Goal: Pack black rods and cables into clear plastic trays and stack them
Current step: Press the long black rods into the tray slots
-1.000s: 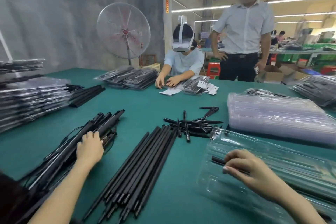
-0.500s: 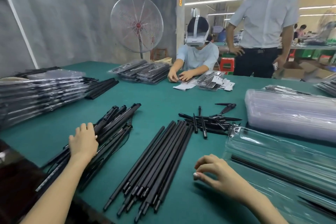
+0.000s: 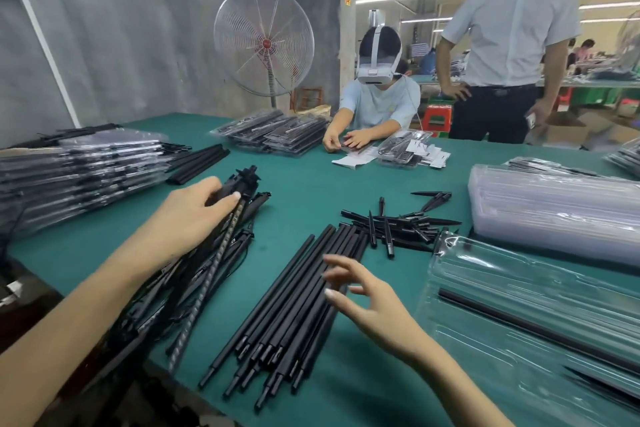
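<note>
Left hand [image 3: 188, 218] grips cabled rod [image 3: 221, 246]; right hand [image 3: 367, 302] over rods [image 3: 294, 308], fingers wide. Stiff, light, likely slick. Best pinched mid-length.

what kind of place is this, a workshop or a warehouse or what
Most likely a factory packing floor: a long green worktable heaped with black rods, a stack of clear plastic trays, and more work benches under strip lights behind.
</note>
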`<state>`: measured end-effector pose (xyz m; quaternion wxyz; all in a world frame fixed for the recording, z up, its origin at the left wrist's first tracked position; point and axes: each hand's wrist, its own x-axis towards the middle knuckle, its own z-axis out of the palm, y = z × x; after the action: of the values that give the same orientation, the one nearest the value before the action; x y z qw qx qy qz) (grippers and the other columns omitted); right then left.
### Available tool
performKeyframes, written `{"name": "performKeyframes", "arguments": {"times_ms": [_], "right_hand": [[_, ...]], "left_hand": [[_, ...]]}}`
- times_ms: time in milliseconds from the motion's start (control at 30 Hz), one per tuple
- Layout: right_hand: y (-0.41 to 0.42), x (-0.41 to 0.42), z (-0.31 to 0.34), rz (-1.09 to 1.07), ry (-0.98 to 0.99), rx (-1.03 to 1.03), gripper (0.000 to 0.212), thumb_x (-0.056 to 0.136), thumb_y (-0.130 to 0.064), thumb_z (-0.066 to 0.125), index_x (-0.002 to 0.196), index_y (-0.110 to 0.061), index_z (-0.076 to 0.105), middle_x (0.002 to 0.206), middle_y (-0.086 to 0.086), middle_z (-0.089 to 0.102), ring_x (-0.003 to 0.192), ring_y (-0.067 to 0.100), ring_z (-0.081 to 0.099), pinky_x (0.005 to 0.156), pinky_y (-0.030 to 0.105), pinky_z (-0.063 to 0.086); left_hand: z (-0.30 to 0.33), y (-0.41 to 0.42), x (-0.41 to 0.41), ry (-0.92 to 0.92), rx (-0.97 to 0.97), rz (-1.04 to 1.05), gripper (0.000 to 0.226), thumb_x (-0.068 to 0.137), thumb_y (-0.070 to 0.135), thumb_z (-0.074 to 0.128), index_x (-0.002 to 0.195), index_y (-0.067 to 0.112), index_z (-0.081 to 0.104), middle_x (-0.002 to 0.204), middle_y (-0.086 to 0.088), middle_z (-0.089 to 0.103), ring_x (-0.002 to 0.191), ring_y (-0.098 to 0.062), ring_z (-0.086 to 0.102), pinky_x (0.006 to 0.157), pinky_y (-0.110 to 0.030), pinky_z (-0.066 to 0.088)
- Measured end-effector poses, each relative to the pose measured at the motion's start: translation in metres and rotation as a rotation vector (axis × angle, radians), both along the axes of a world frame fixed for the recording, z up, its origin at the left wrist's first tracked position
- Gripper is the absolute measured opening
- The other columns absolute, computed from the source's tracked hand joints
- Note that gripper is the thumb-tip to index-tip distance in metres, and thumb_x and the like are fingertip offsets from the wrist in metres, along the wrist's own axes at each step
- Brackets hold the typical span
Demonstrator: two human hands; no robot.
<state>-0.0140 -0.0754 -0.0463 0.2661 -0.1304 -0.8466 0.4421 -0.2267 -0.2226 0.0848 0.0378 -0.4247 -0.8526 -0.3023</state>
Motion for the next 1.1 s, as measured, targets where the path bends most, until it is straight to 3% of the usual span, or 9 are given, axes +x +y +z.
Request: {"name": "performKeyframes", "arguments": {"times_ms": [133, 267, 367, 433, 533, 733, 867, 967, 1100], "right_hand": [[-0.045, -0.052, 0.027, 0.200, 0.025, -0.383, 0.084, 0.081, -0.056, 0.060, 0.149, -0.041, 0.013, 0.149, -0.009, 0.035, 0.126, 0.000, 0.044, 0.100, 0.019, 0.039], [-0.087, -0.104, 0.034, 0.386, 0.076, -0.565, 0.064, 0.093, -0.041, 0.057, 0.138, -0.045, 0.013, 0.138, -0.026, 0.034, 0.110, -0.027, 0.042, 0.085, 0.000, 0.040], [-0.107, -0.129, 0.027, 0.384, 0.144, -0.637, 0.083, 0.089, -0.033, 0.066, 0.147, -0.036, 0.007, 0.146, -0.009, 0.040, 0.126, -0.002, 0.046, 0.103, 0.019, 0.040], [-0.118, -0.141, 0.025, 0.373, 0.165, -0.642, 0.080, 0.089, -0.028, 0.066, 0.148, -0.031, 0.013, 0.142, 0.001, 0.046, 0.124, 0.006, 0.050, 0.100, 0.021, 0.044], [-0.137, -0.155, 0.027, 0.383, 0.154, -0.556, 0.048, 0.094, -0.025, 0.059, 0.137, -0.013, 0.040, 0.130, 0.009, 0.056, 0.112, 0.009, 0.054, 0.099, 0.030, 0.046], [-0.185, -0.164, 0.025, 0.617, -0.094, -0.700, 0.043, 0.100, -0.036, 0.044, 0.132, -0.006, 0.046, 0.131, 0.021, 0.055, 0.107, 0.022, 0.057, 0.099, 0.050, 0.042], [-0.195, -0.159, 0.023, 0.765, -0.250, -0.986, 0.043, 0.099, -0.038, 0.047, 0.119, -0.001, 0.054, 0.115, 0.025, 0.063, 0.104, 0.035, 0.064, 0.103, 0.047, 0.040], [-0.186, -0.152, 0.028, 0.684, -0.189, -0.983, 0.029, 0.097, -0.041, 0.049, 0.095, -0.015, 0.061, 0.075, -0.004, 0.068, 0.061, 0.007, 0.065, 0.070, 0.025, 0.053], [-0.171, -0.139, 0.048, 0.716, -0.121, -1.056, 0.044, 0.095, -0.054, 0.039, 0.091, -0.015, 0.058, 0.063, 0.002, 0.063, 0.052, 0.011, 0.061, 0.057, 0.024, 0.055]], "left_hand": [[-0.007, 0.002, 0.017, 0.120, 0.102, 0.003, 0.046, 0.094, 0.043, 0.049, 0.080, -0.001, 0.049, 0.070, -0.017, 0.054, 0.068, -0.031, 0.048, 0.059, -0.035, 0.031], [-0.020, -0.002, 0.014, 0.110, 0.220, -0.028, 0.043, 0.092, 0.035, 0.058, 0.075, -0.003, 0.050, 0.067, -0.016, 0.057, 0.067, -0.030, 0.050, 0.061, -0.031, 0.032], [-0.023, -0.024, -0.003, -0.135, 0.320, -0.084, 0.036, 0.090, 0.039, 0.059, 0.079, 0.005, 0.055, 0.067, -0.007, 0.058, 0.063, -0.017, 0.050, 0.063, -0.026, 0.038], [-0.025, -0.041, -0.013, -0.249, 0.340, -0.157, 0.022, 0.088, 0.039, 0.060, 0.082, 0.018, 0.062, 0.070, -0.001, 0.063, 0.068, -0.013, 0.056, 0.071, -0.029, 0.044], [-0.028, -0.060, -0.022, -0.065, 0.323, -0.136, 0.017, 0.089, 0.037, 0.062, 0.073, 0.044, 0.062, 0.061, 0.012, 0.062, 0.056, 0.002, 0.053, 0.059, -0.011, 0.039], [-0.023, -0.098, -0.047, 0.173, 0.090, 0.024, 0.041, 0.073, 0.062, 0.053, 0.087, 0.025, 0.065, 0.075, 0.000, 0.069, 0.074, -0.018, 0.062, 0.075, -0.035, 0.046], [-0.033, -0.113, -0.056, -0.030, -0.106, -0.014, 0.048, 0.073, 0.068, 0.064, 0.072, 0.020, 0.064, 0.065, 0.004, 0.065, 0.068, -0.019, 0.057, 0.071, -0.036, 0.044], [-0.038, -0.112, -0.057, -0.151, 0.191, 0.046, 0.032, 0.077, 0.047, 0.067, 0.069, 0.017, 0.063, 0.062, 0.003, 0.060, 0.067, -0.017, 0.050, 0.072, -0.037, 0.041], [-0.026, -0.102, -0.042, -0.307, 0.539, 0.050, 0.033, 0.080, 0.040, 0.066, 0.062, 0.019, 0.048, 0.056, 0.009, 0.042, 0.057, -0.011, 0.042, 0.059, -0.029, 0.032]]}}
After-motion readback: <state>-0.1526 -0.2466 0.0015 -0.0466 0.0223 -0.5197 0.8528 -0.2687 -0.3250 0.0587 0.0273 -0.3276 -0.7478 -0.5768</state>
